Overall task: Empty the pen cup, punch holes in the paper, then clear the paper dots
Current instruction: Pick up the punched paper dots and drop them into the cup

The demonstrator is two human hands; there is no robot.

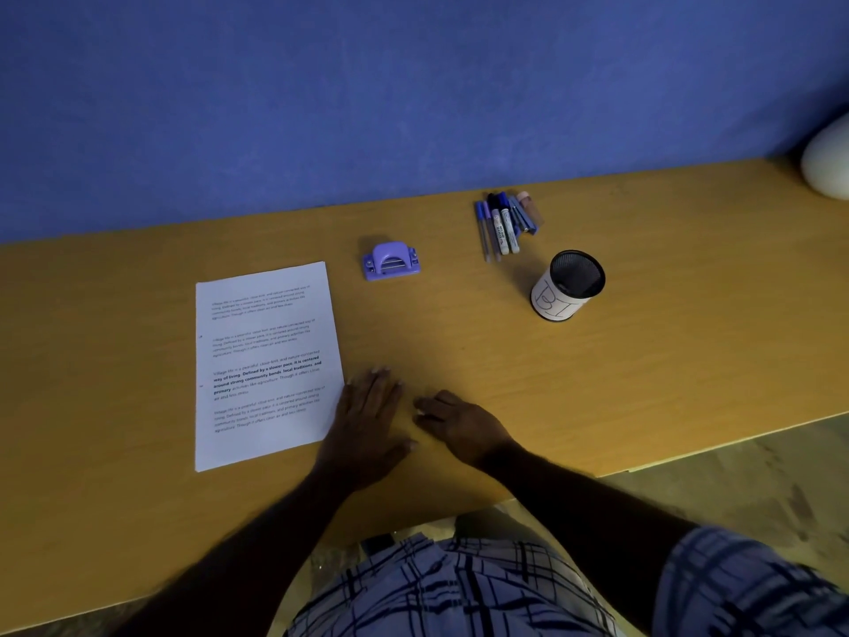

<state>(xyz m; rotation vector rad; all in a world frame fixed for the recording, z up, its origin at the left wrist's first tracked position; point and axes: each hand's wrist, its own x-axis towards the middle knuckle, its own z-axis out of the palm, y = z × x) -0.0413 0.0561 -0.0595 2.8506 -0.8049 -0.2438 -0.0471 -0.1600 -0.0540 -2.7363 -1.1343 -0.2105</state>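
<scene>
Fingers (374, 393) of the left hand (367, 425) are lying straight and close together, flat on the bench (643, 360), holding nothing. The hand's outer edge is overlapping the near right edge of the paper (266, 360). The right hand (459, 425) is resting just beside it, fingers loosely bent, tips touching the bench, gripping nothing. The paper is lying flat, printed side up, its long axis running near to far with a slight lean. Beyond its far right corner, the hole punch (391, 261) is sitting apart. Farther right, the pen cup (567, 287) is standing upright and empty. The pens (503, 223) are lying bunched behind it, pointing roughly near to far.
</scene>
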